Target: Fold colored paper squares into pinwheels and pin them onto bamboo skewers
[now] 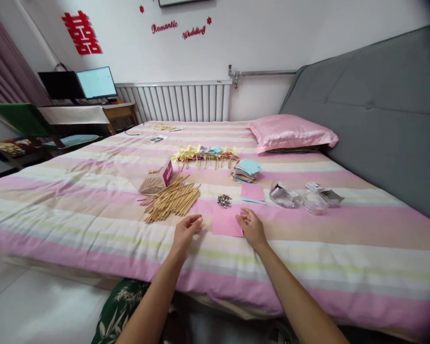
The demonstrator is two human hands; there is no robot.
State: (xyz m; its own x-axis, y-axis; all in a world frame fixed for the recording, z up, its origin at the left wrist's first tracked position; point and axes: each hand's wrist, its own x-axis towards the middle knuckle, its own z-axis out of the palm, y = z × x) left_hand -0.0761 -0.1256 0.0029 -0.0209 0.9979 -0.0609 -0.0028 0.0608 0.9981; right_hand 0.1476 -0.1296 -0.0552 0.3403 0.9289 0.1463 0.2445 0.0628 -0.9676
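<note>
A square of pink paper (226, 223) lies flat on the striped bedspread between my hands. My left hand (186, 233) hovers just left of it, fingers loosely curled, with nothing visible in them. At the sheet's right edge, my right hand (252, 227) has its thumb and fingers bent together on the paper. Just beyond the sheet sits a small heap of shiny metal pieces (224, 200). Further right are a pink and blue paper pair (252, 192) and a stack of coloured paper squares (246, 170). Thin wooden sticks (174, 198) lie in a loose pile to the left.
A clear-sided box of sticks (155, 181) stands behind the pile. Finished paper pinwheels (205, 154) lie in a row further back. Clear round containers (284, 195) and small packets (331, 197) are at right. A pink pillow (292, 133) rests by the grey headboard (372, 110).
</note>
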